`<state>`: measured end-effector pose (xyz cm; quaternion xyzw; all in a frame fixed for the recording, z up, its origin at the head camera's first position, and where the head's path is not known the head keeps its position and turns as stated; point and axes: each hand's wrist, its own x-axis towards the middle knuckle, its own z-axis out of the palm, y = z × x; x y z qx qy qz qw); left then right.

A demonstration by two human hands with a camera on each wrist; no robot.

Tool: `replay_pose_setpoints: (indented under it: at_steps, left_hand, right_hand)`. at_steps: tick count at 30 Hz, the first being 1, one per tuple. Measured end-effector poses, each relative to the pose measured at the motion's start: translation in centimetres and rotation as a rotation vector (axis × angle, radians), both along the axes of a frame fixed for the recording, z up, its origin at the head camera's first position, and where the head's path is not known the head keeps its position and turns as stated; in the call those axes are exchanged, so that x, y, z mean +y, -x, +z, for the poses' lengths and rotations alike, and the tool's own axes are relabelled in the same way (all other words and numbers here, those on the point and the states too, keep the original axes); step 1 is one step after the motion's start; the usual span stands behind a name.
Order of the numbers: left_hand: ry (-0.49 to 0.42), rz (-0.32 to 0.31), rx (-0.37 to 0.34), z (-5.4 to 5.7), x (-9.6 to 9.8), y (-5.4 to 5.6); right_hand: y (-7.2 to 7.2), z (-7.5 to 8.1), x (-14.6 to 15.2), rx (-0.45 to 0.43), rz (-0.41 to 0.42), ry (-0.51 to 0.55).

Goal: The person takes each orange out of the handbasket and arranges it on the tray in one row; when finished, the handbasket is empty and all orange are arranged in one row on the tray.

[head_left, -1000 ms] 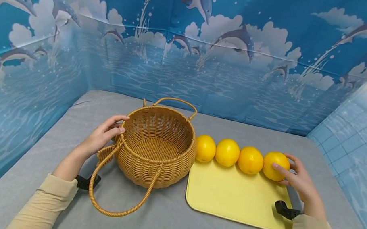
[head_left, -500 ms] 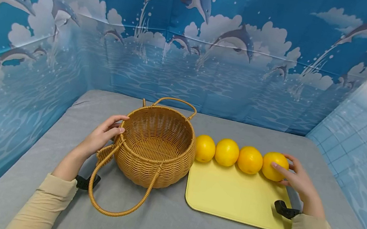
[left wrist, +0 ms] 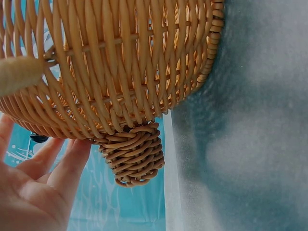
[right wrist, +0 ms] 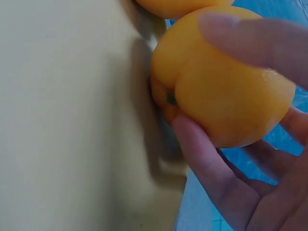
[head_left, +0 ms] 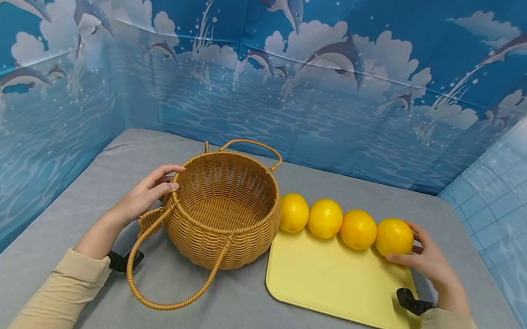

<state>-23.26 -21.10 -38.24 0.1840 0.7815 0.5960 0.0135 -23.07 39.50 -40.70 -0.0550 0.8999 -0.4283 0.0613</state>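
A round wicker basket (head_left: pixel 198 247) stands left of centre, its mouth facing up and its inside bare. My left hand (head_left: pixel 144 196) touches its left side, thumb and index fingertips right at the rim. In the left wrist view, the fairly straight fingers (left wrist: pixel 72 168) reach along the woven outside wall. Several oranges line the far edge of a yellow tray (head_left: pixel 337 286). Around the rightmost orange (head_left: pixel 394 237), my right hand (head_left: pixel 429 258) curves its thumb and fingers. That orange (right wrist: pixel 226 91) sits between spread fingertips in the right wrist view, beside its neighbour (right wrist: pixel 183 6).
Three more oranges, the left one (head_left: pixel 293 214), middle one (head_left: pixel 325 219) and right one (head_left: pixel 359 230), sit in the row. The leftmost overlaps the basket's side. One long handle (head_left: pixel 164 307) hangs toward the front; another (head_left: pixel 256 144) rises behind. A dolphin-print curtain (head_left: pixel 262 111) encloses the grey table.
My right thumb has slid from the front of the rightmost orange down to its lower edge. The left hand, basket and oranges stay in place.
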Motion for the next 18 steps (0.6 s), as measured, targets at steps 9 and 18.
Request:
replay_pose_setpoints:
  at_steps: [9,18]
  left_hand:
    - [-0.003,-0.003,0.006,-0.07,-0.03,-0.01]
    - [-0.008,-0.004,0.011,-0.06,-0.03,0.01]
  right_hand:
    - [-0.32,0.21,-0.04,-0.017,-0.001,-0.067]
    - [-0.45,0.52,0.22,-0.055,0.002,-0.123]
